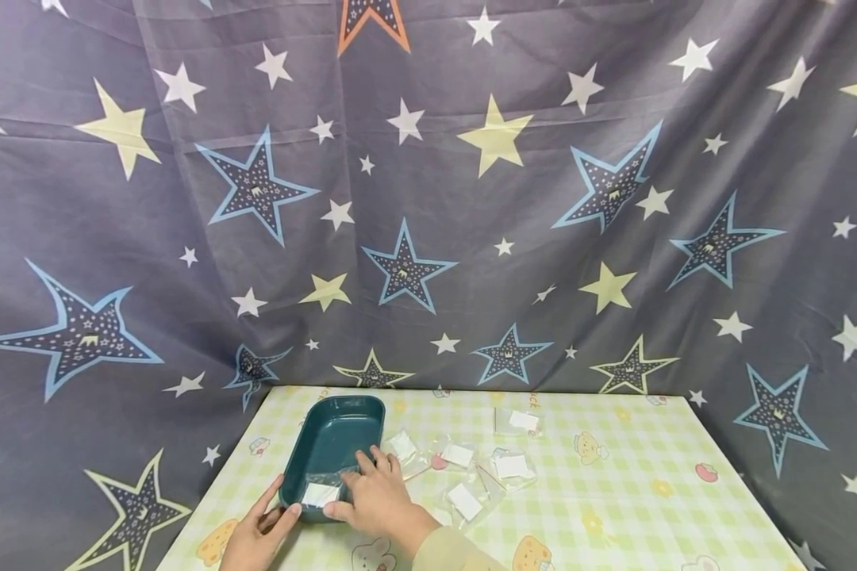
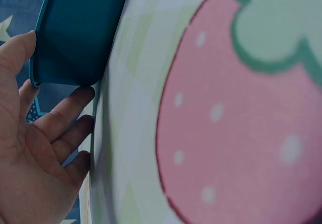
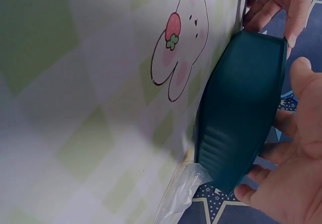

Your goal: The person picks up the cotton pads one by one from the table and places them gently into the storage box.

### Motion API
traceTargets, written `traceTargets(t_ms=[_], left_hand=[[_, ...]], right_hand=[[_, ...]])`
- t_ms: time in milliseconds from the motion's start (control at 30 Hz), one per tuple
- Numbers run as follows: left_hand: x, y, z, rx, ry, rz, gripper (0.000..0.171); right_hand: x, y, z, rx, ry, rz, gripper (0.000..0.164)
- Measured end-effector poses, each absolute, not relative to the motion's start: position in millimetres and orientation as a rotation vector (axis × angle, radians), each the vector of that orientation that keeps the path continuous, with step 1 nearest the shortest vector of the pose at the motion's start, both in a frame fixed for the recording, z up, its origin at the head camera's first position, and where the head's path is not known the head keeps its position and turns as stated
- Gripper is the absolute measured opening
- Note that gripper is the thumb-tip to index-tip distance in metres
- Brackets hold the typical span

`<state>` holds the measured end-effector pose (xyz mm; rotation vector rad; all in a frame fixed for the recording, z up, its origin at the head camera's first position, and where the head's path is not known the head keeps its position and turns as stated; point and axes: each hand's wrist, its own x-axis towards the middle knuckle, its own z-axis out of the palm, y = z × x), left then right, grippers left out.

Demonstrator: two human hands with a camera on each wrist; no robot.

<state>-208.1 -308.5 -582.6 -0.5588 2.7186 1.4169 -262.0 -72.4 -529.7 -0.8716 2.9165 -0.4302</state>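
Observation:
A dark teal rectangular tray [image 1: 343, 436] with rounded corners stands at the left of the table. Inside its near end lies a clear plastic packet with a white card [image 1: 321, 495]. My left hand [image 1: 255, 533] holds the near left corner, its thumb at the rim and index finger along the outer wall; the other fingers are loosely bent below in the left wrist view. Over the near right side reaches my right hand [image 1: 382, 496], fingers spread and fingertips beside the packet. In the right wrist view this hand's fingers [image 3: 274, 153] lie along the tray's side.
Several more clear packets with white cards lie right of the tray, one packet [image 1: 464, 501] near my right forearm and another packet [image 1: 520, 421] farther back. A green-checked cloth [image 1: 636, 492] covers the table. Behind it hangs a grey star-patterned curtain [image 1: 443, 190].

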Motion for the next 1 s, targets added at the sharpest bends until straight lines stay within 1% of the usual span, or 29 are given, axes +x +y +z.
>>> traceTargets(t_ms=[333, 600, 1000], left_hand=[[-211, -310, -587, -0.583, 2.716, 1.406, 0.108], [-212, -312, -591, -0.574, 2.705, 1.435, 0.109], [-212, -312, -588, -0.570, 2.678, 1.477, 0.108]], right_hand=[[-262, -60, -533, -0.883, 2.969, -0.540, 0.072], [-266, -48, -534, -0.824, 2.951, -0.653, 0.075], [-273, -25, -542, -0.775, 2.987, -0.770, 0.073]])
